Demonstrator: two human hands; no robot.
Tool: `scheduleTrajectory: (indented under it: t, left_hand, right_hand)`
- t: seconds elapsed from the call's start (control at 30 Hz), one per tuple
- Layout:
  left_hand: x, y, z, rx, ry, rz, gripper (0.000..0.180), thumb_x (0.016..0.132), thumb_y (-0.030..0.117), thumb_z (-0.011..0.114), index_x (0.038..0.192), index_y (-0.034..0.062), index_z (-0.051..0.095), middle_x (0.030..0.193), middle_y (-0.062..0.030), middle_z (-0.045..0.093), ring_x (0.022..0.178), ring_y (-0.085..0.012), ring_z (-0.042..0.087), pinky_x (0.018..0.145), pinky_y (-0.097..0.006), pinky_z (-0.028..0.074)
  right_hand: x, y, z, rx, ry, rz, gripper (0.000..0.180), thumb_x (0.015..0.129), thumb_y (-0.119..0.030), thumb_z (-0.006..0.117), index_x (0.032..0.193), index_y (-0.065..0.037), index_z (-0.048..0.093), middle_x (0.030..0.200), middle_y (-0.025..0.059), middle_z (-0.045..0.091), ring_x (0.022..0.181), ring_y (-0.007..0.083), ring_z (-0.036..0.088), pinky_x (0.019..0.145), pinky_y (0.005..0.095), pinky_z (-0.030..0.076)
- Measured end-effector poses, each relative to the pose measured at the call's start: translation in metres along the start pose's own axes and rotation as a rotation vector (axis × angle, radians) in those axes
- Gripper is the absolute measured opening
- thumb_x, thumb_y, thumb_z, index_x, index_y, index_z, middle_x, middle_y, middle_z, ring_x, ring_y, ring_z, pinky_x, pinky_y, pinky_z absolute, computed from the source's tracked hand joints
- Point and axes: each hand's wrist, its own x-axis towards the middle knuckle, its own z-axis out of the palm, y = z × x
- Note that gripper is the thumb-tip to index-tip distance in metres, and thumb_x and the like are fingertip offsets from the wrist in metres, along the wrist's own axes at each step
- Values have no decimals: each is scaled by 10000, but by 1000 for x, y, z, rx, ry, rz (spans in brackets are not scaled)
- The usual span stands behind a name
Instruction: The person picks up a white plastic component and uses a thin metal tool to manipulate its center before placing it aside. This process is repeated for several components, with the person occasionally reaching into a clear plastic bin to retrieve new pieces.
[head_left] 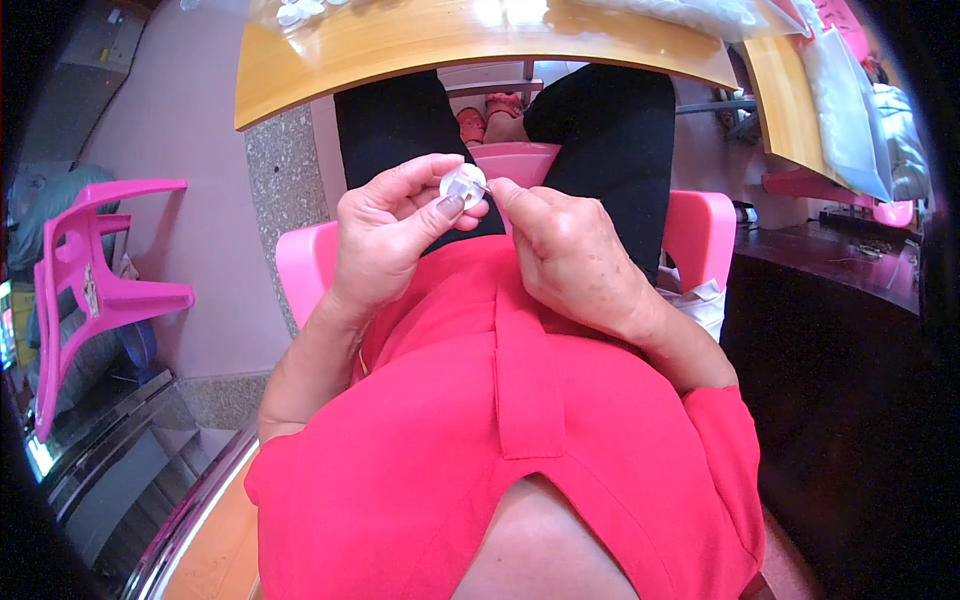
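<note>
White disc (462,179): small round piece with a raised white shape on its face; the detail is too small to tell. It sits above the lap, at the fingertips of the left hand (383,228).
Left hand: pinching the disc, thumb laid over its near side, fingers curled behind it. The palm is clear of the piece.
Right hand (572,240): thumb and index finger pressed together on a thin, pin-like tool (485,186); the other fingers fold toward the palm. The tool reaches the right edge of the disc; whether it enters the piece cannot be told.
Disc weight: judged very light, so fingertip support should suffice.
Disc stiffness: probably firm rather than soft; the material cannot be confirmed.
Disc surface: looks smooth and is likely to slip or turn under sideways pressure.
Disc fragility: the raised centre is probably the weaker part; heavy thumb pressure there could bend or mark it.
Hold point: opposite sides of the rim, thumb in front and fingers behind, with the right edge left free for the tool.
Tool handling: likely stiff and narrow; best gripped close to its working end for control.
Tabletop (480,42): wooden, beyond the knees, with loose white pieces (297,12) near its far left.
Plastic bag (846,112): clear, with pale contents, at the right.
Chair (308,262): pink, under the person.
</note>
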Motion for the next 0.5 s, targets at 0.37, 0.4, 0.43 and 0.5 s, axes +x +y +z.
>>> scheduleTrajectory:
  t: [0.37, 0.4, 0.43, 0.5]
  left_hand:
    - [-5, -2, 7, 116, -16, 36, 298, 869, -38, 591, 1166, -50, 566, 1048, -136, 643, 914, -174, 643, 823, -283, 542]
    - [-5, -1, 7, 125, -14, 34, 292, 864, -46, 593, 1155, -48, 575, 1045, -131, 638, 912, -174, 642, 823, -279, 541]
    - [-5, -1, 8, 134, -12, 31, 286, 859, -55, 594, 1144, -46, 583, 1041, -126, 632, 911, -173, 641, 822, -276, 540]
    - [-4, -3, 5, 148, -36, 55, 282, 851, -68, 595, 1131, -43, 592, 1039, -126, 625, 910, -175, 642, 819, -275, 541]
  right_hand:
    - [-1, -8, 1, -255, -108, 32, 154, 787, -84, 529, 922, -8, 525, 720, 169, 619, 639, 318, 655, 540, 410, 530]
    - [0, -8, 0, -254, -108, 34, 154, 787, -84, 529, 922, -8, 525, 720, 169, 619, 639, 318, 655, 540, 410, 530]
    - [0, -8, -2, -255, -134, 20, 160, 785, -83, 530, 923, -2, 531, 729, 172, 624, 647, 320, 657, 549, 409, 532]
    - [2, -8, -8, -255, -159, 9, 166, 783, -82, 531, 925, 4, 538, 737, 175, 629, 655, 321, 658, 558, 409, 534]
